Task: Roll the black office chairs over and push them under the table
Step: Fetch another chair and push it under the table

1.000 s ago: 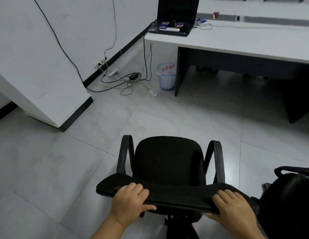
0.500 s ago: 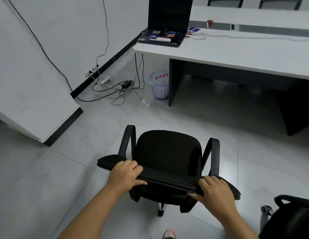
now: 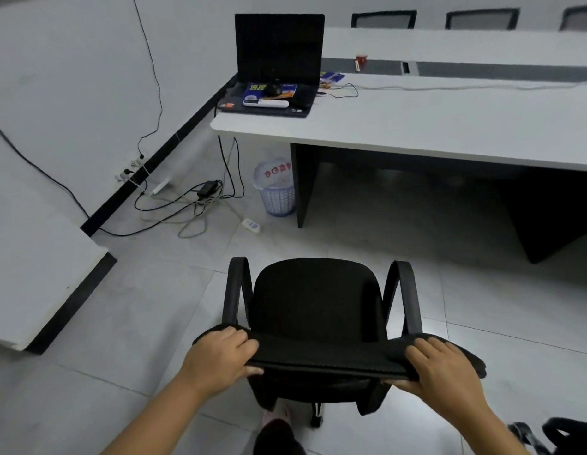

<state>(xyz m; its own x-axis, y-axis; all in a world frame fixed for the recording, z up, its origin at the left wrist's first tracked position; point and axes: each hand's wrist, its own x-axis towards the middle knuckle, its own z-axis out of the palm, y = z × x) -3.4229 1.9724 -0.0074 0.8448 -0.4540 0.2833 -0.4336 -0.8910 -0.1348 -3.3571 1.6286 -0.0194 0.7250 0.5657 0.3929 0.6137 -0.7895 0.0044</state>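
The black office chair (image 3: 313,310) stands on the tiled floor (image 3: 160,300), facing the white counter (image 3: 433,126) but well short of it. The left hand (image 3: 220,357) and right hand (image 3: 444,369) grip the top edge of its backrest, fingers (image 3: 423,351) curled over the front and thumbs beneath. A second black chair (image 3: 564,433) shows at the lower right. On the counter sits an open laptop (image 3: 279,60); its labels are too blurred to read. A lilac wastebasket (image 3: 276,188), its liner bearing illegible red writing, stands beside the counter's leg, near tangled cables (image 3: 187,205).
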